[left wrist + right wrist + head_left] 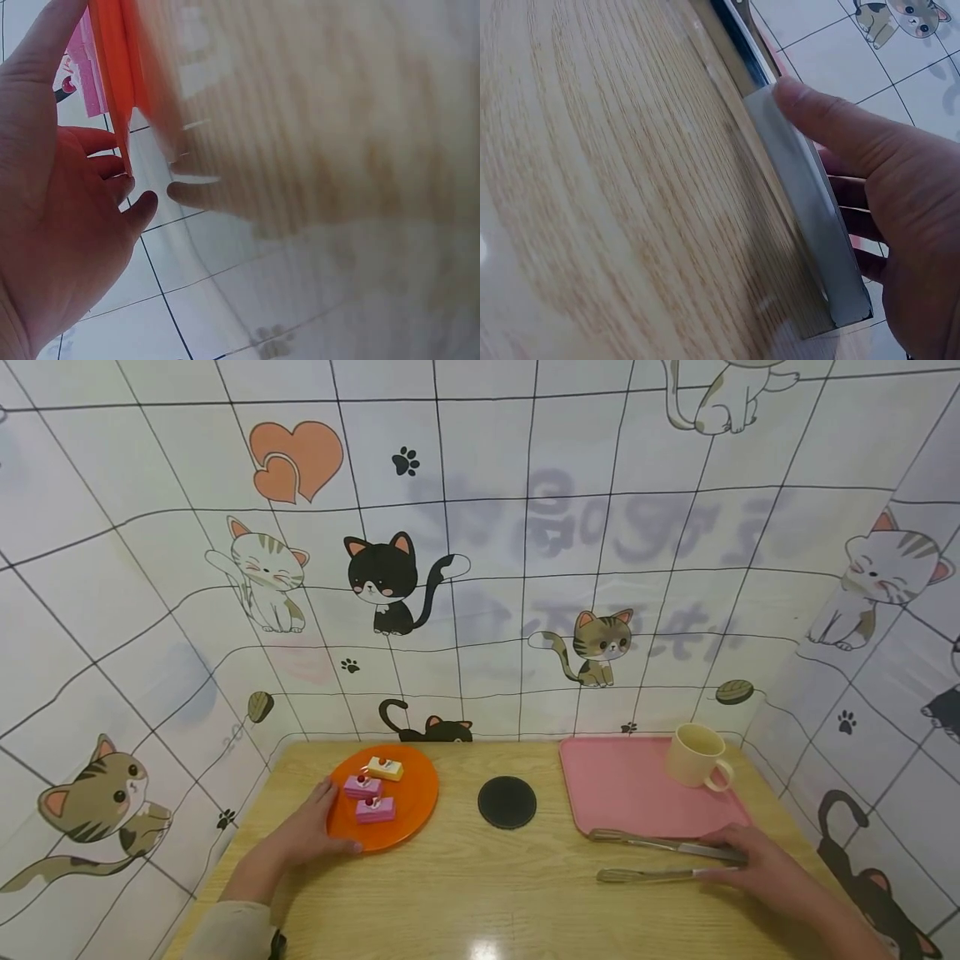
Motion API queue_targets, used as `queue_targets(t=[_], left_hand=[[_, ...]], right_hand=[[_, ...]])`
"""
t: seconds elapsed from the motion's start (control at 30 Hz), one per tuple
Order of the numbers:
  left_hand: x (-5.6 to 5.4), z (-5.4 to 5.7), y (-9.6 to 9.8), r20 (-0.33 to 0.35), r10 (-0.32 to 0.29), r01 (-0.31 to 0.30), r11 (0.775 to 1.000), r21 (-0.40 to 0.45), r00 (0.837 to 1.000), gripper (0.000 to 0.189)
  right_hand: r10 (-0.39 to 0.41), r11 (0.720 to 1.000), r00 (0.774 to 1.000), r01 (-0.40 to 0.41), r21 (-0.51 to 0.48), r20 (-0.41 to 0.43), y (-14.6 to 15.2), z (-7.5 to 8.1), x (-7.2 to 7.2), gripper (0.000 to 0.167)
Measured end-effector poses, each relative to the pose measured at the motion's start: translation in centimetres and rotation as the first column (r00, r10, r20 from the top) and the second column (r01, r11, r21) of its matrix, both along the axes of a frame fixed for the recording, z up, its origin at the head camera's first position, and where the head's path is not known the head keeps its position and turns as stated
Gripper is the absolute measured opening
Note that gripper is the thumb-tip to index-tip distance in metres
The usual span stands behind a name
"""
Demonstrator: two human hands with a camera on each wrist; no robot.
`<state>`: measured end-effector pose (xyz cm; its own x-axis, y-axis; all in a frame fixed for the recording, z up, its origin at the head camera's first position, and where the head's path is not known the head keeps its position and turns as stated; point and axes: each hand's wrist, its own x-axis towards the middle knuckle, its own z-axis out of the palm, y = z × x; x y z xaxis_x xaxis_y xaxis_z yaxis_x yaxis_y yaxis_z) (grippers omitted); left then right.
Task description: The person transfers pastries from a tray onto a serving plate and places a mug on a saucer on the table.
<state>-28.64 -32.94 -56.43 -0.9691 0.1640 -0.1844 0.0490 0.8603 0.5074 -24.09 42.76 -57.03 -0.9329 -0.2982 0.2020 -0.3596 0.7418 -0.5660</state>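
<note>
My left hand grips the left rim of a round orange plate, thumb at the front and fingers along the side. One yellow toy cake slice and two pink ones, a rear slice and a front slice, sit on the plate. At the right, my right hand holds a pair of metal tongs by its handle end. The tong arms are spread apart and point left, just in front of the pink tray. In the right wrist view the thumb presses the tongs' flat handle.
A pink tray lies at the back right, with a pale yellow mug on its right part. Between plate and tray is a black round coaster. Cat-patterned curtains surround the wooden table.
</note>
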Motion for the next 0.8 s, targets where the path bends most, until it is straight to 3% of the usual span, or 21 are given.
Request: queue_targets(t=[0.3, 0.5, 0.7, 0.8], left_hand=[[0.5, 0.3, 0.0, -0.053, -0.014, 0.013, 1.000, -0.005, 0.999, 0.137], [0.1, 0.2, 0.0, -0.145, -0.001, -0.003, 1.000, -0.031, 0.989, 0.126], [-0.1, 0.5, 0.1, -0.214, 0.005, -0.015, 0.999, -0.044, 0.977, 0.118], [-0.1, 0.7, 0.3, -0.229, 0.002, -0.013, 0.999, -0.044, 0.973, 0.116]], right_hand=[[-0.134, 0.991, 0.991, 0.134, 0.023, 0.000, -0.6, 0.9, 0.2, 0.023], [-0.207, 0.978, 0.976, 0.204, 0.044, 0.061, -0.5, 1.4, -0.1, 0.029], [-0.260, 0.965, 0.966, 0.260, 0.019, -0.005, -0.6, 1.7, -0.4, 0.026], [-0.300, 0.954, 0.954, 0.300, -0.001, -0.018, -0.8, 2.0, -0.6, 0.031]])
